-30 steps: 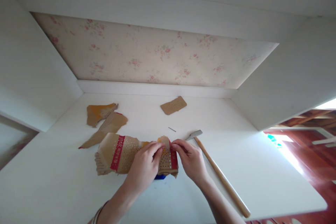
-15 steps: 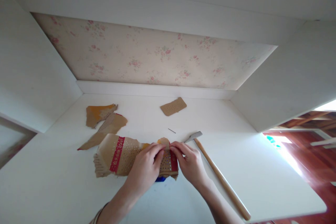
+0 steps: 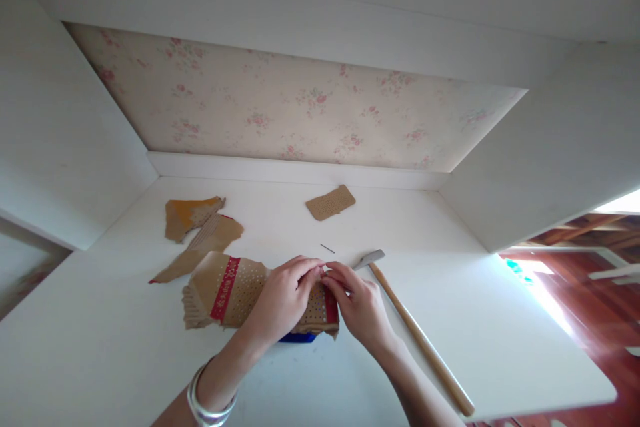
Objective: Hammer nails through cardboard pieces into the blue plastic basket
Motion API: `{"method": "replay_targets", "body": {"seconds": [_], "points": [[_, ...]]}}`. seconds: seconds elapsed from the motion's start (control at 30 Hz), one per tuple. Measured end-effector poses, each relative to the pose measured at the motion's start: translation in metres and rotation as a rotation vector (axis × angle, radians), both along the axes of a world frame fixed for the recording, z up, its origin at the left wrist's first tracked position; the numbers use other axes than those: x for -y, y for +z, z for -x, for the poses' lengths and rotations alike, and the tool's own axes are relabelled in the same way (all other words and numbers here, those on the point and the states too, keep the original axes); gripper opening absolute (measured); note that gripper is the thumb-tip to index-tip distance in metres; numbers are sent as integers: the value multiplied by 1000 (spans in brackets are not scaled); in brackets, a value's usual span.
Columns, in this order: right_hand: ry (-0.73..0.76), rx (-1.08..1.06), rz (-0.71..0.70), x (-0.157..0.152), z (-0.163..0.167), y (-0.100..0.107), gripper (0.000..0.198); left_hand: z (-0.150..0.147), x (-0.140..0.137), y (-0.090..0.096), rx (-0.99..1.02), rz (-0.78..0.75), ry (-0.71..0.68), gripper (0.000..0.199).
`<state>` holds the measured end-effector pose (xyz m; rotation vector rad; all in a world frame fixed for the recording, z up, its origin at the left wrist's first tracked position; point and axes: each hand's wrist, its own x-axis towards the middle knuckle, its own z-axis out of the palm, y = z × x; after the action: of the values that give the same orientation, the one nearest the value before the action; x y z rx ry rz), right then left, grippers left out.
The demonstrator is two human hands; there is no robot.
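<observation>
Left of the grey-headed, wooden-handled hammer (image 3: 416, 328), left hand (image 3: 286, 293) and right hand (image 3: 363, 297) apparently pick at the red-striped, perforated brown cardboard (image 3: 245, 287); what either grip holds, I cannot tell; continuing calls for delicate pinching.

Left grip (image 3: 284, 295), right grip (image 3: 366, 307), perforated cardboard (image 3: 246, 288), hammer (image 3: 423, 340)

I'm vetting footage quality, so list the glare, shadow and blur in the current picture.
Head view: glare whites out part of the red floor at right; head view: the floral wallpaper darkens along its left edge; head view: lettering on the perforated cardboard looks soft; head view: the hammer shows no obvious motion blur.
</observation>
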<state>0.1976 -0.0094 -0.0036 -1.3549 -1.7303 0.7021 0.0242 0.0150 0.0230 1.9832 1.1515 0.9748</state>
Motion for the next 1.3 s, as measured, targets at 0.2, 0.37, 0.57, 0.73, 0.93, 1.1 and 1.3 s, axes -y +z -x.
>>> {"method": "replay_targets", "body": {"seconds": [0.2, 0.37, 0.57, 0.73, 0.93, 1.1, 1.3], "points": [[-33, 2, -33, -1, 0, -5, 14, -2, -4, -14, -14, 36, -18, 28], [-19, 17, -41, 1, 0, -3, 14, -2, -4, -20, -14, 55, -1, 28], [-3, 43, -55, 1, 1, 0, 16, -3, -5, -19, 2, 54, -1, 27], [29, 105, -67, 3, 0, 1, 19, -4, -3, -17, 46, 61, -5, 25], [62, 124, -66, 4, 0, 3, 23, -3, -1, -13, 86, 75, -36, 24], [56, 170, -119, 4, -1, 2, 22, -2, -1, -16, 116, 53, -68, 21], [32, 212, -127, 3, 0, -5, 17, -4, -1, -25, 120, -68, -43, 19]]}}
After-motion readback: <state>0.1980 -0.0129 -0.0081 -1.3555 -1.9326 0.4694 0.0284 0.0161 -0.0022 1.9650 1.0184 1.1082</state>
